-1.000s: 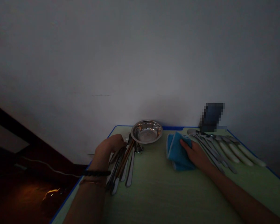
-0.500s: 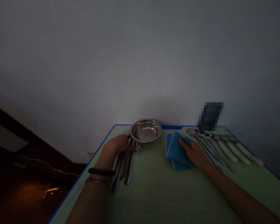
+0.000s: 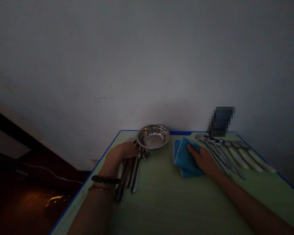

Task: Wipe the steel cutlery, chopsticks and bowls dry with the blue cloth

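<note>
My left hand (image 3: 126,150), with a dark beaded bracelet at the wrist, reaches over a bundle of metal cutlery (image 3: 135,179) on the left of the table. Its fingers are bent closed at the head end of the pieces; which piece they grip is hidden. A folded blue cloth (image 3: 185,158) is held in my right hand (image 3: 203,160), thumb on top, just above or on the table. Behind the cutlery stands a shiny steel bowl (image 3: 153,147), close to my left fingertips.
On the right of the green table (image 3: 166,202) lie several spoons and forks (image 3: 221,156), some with white handles (image 3: 237,157). A blurred dark device (image 3: 221,122) leans on the wall (image 3: 147,65). A pale cable (image 3: 51,173) runs at the lower left.
My left fingers have drawn in slightly over the cutlery, and the leftmost handles have shifted a little. My right hand and the cloth remain nearly still.
</note>
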{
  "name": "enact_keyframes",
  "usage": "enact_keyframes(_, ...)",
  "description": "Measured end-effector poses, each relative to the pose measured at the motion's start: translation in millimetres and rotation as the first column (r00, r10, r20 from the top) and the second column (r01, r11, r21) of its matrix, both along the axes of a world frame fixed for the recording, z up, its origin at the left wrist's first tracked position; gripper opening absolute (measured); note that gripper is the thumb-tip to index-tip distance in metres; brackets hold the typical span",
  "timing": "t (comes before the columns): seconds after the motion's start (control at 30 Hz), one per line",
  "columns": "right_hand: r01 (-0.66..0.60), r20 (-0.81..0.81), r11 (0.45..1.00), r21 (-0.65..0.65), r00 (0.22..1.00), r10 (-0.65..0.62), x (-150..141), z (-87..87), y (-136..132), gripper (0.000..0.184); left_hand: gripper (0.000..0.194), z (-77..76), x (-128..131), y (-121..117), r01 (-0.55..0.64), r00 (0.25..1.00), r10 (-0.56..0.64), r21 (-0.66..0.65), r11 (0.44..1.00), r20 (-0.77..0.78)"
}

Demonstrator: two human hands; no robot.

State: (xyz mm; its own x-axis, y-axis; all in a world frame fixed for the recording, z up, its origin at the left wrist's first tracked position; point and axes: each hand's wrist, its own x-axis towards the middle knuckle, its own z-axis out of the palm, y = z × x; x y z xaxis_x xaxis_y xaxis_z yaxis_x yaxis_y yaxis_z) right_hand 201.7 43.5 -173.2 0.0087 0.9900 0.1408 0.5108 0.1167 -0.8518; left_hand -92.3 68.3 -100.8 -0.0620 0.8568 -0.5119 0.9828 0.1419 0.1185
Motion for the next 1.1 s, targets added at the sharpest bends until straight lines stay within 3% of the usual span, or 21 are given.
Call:
enact_keyframes(0.17, 0.0, 0.009, 1.0, -0.018, 1.0, 0.0, -0.1, 0.8, 0.4, 0.044, 0.021, 13.0, -12.4, -4.4, -0.008, 0.996, 0.009, -0.016, 1.0, 0.089)
enact_keyframes(0.4, 0.007, 0.0, 1.0, -0.018, 1.0, -0.007, -0.9, 2.4, -0.4, 0.043, 0.026, 22.2, -14.2, -9.2, -0.036, 0.984, 0.04, -0.029, 0.999, 0.175)
enact_keyframes(0.5, 0.016, -0.024, 0.999, -0.052, 1.0, -0.018, 0.7, -0.2, -0.1, 0.044, 0.027, 33.5, -14.5, -14.8, -0.031, 0.984, 0.026, 0.029, 0.999, 0.179)
enact_keyframes(0.6, 0.035, -0.196, 0.99, -0.134, 0.979, -0.061, 1.6, -0.4, 1.8, 0.042, 0.032, 53.2, -9.5, -26.8, 0.0, 0.986, -0.026, 0.155, 0.988, 0.165)
enact_keyframes(0.67, 0.023, -0.44, 0.981, -0.19, 0.892, -0.106, 0.3, 5.8, 3.4, 0.043, 0.036, 64.9, 1.3, -34.9, 0.041, 0.981, -0.086, 0.247, 0.968, 0.177)
enact_keyframes(0.77, -0.115, -0.795, 0.979, -0.166, 0.603, -0.064, -5.4, 27.8, 2.5, 0.048, 0.037, 71.1, 26.7, -41.4, 0.156, 0.937, -0.273, 0.435, 0.887, 0.22)
enact_keyframes(0.87, -0.262, -0.957, 0.964, -0.033, 0.287, 0.046, -12.6, 56.9, -4.3, 0.042, 0.031, 67.1, 50.0, -42.3, 0.187, 0.872, -0.399, 0.562, 0.806, 0.282)
enact_keyframes(0.93, -0.32, -0.99, 0.947, 0.023, 0.126, 0.066, -15.9, 73.6, -9.0, 0.041, 0.031, 64.7, 59.2, -42.6, 0.167, 0.856, -0.401, 0.559, 0.812, 0.327)
enact_keyframes(1.0, -0.331, -0.997, 0.942, 0.05, 0.031, 0.064, -17.6, 87.3, -10.7, 0.044, 0.033, 65.6, 65.1, -43.2, 0.163, 0.855, -0.389, 0.534, 0.829, 0.343)
enact_keyframes(1.1, -0.315, -0.998, 0.948, 0.054, -0.009, 0.054, -20.4, 106.8, -7.6, 0.049, 0.036, 72.2, 78.0, -42.9, 0.159, 0.892, -0.353, 0.536, 0.829, 0.282)
